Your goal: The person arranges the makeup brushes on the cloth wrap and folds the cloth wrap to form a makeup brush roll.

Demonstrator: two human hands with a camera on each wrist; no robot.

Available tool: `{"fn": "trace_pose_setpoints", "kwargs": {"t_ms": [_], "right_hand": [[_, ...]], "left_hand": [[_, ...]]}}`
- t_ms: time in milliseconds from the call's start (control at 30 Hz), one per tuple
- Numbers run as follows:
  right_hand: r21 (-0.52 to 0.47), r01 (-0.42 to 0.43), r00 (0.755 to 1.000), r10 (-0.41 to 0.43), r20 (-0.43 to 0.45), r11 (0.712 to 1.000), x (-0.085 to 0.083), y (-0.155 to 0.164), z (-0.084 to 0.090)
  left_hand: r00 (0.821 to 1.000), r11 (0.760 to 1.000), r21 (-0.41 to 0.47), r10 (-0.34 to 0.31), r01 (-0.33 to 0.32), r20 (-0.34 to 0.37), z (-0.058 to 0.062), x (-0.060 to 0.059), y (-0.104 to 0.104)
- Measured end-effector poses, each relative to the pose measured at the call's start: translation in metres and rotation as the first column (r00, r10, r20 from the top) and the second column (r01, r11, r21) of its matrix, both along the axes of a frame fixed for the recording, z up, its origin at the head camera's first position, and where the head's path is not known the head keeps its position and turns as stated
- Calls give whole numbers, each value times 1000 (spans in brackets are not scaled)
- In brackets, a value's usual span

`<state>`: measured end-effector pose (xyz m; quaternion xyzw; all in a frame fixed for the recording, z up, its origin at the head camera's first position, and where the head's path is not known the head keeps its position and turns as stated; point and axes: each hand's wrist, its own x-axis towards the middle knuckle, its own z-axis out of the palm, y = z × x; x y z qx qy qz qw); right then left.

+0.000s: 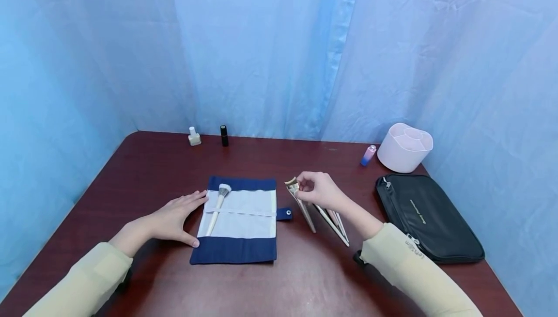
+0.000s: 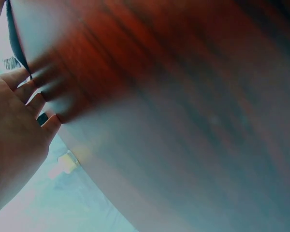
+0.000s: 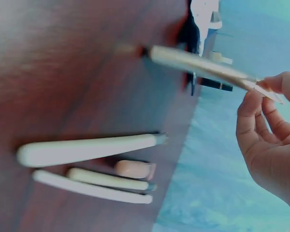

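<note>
In the head view, my left hand lies with fingers spread along the left edge of a navy and white brush roll, its thumb and fingertips right at the fabric. One makeup brush with white bristles sits under the roll's elastic strap. To the right, my right hand pinches a slender pale-gold tool with a curved, flared head, near that head. Its handle slants away from my fingertips in the right wrist view. Several pale-handled brushes lie on the table below, partly hidden by my right arm in the head view.
A black zip pouch lies at the right, below a white organizer cup. Close by is a pink-blue tube. Along the back stand a nail polish bottle and a black lipstick. Blue curtains surround the table.
</note>
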<state>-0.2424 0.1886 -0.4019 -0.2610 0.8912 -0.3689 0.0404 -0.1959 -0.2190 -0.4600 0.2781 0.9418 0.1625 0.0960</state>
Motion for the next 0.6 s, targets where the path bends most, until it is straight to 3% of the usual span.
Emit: {"fn": "trace_pose_setpoints", "kwargs": {"t_ms": [367,533,600], "right_hand": [[-215,14,994,10,108,977,-12,-31,37],[-328,64,992,-23,127,943,-25,-49,44],[-391,86,988,-28,151,916,-31,-57,45]], "left_hand": [[1000,1000,3,1,-1,6,3,-1,0],[1000,1000,-2,2,-2,1,2,-2,0],[1000,1000,-5,3,-3,-1,2,-2,0]]}}
